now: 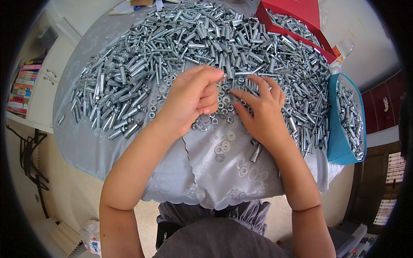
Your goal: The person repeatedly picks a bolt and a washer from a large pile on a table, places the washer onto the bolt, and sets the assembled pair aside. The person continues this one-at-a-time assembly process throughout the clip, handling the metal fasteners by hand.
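Nuts and washers: Small hex nuts (215, 121) and flat washers (225, 146) lie between and just below the two hands, the nuts in a loose cluster, several washers trailing toward the person, one well apart from the others.
Left hand: The left hand (193, 96) hangs over the edge of the cluster, fingers curled in and thumb laid along the top; whether it holds a small part cannot be told.
Right hand: The right hand (263, 107) reaches down, its fingers spread in a wide arch, fingertips at the nuts.
Loose sleeve: A short metal sleeve (256, 154) lies just below the right hand.
Bolt heap: Silver bolts and sleeves (206, 32) spread in a broad heap beyond and to both sides of the hands.
Containers: A red box (307, 10), lid raised, stands beyond the right hand; a blue fabric bin (337, 149) stands to its right; both carry metal parts.
Counter: A patterned silver-grey cloth (167, 185) covers the counter beneath the hands.
Far left: Books (26, 88) fill a shelf, well apart from the left hand.
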Demonstrator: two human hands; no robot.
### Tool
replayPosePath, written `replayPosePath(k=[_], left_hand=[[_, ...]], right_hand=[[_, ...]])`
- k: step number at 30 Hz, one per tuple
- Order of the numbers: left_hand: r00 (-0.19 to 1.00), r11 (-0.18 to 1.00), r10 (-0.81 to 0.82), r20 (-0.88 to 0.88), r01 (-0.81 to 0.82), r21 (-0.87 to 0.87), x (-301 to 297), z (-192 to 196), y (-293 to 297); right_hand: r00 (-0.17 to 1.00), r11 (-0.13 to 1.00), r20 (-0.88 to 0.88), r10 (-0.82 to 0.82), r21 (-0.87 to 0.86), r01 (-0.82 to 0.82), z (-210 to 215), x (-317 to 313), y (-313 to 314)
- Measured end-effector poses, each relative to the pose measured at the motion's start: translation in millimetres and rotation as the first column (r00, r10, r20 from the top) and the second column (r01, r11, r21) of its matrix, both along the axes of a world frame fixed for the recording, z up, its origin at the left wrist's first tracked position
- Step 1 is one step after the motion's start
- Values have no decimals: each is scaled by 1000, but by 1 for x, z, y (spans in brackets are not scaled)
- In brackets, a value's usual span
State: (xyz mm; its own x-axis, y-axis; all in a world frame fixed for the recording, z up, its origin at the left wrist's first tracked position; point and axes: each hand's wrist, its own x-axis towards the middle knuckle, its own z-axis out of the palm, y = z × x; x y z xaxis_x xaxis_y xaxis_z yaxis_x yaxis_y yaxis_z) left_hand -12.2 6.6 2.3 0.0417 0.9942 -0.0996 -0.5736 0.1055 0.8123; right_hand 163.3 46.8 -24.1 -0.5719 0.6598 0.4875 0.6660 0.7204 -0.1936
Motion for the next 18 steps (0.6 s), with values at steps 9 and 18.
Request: replayPosePath(k=[9,18], left_hand=[[1000,1000,0,-27,0,-7,0,-1,-2],[995,999,-35,-96,32,-31,3,-6,-1]], right_hand=[[999,999,47,1,49,-4,-5,-4,0],[1000,1000,-28,4,-20,-4,-5,-5,2]])
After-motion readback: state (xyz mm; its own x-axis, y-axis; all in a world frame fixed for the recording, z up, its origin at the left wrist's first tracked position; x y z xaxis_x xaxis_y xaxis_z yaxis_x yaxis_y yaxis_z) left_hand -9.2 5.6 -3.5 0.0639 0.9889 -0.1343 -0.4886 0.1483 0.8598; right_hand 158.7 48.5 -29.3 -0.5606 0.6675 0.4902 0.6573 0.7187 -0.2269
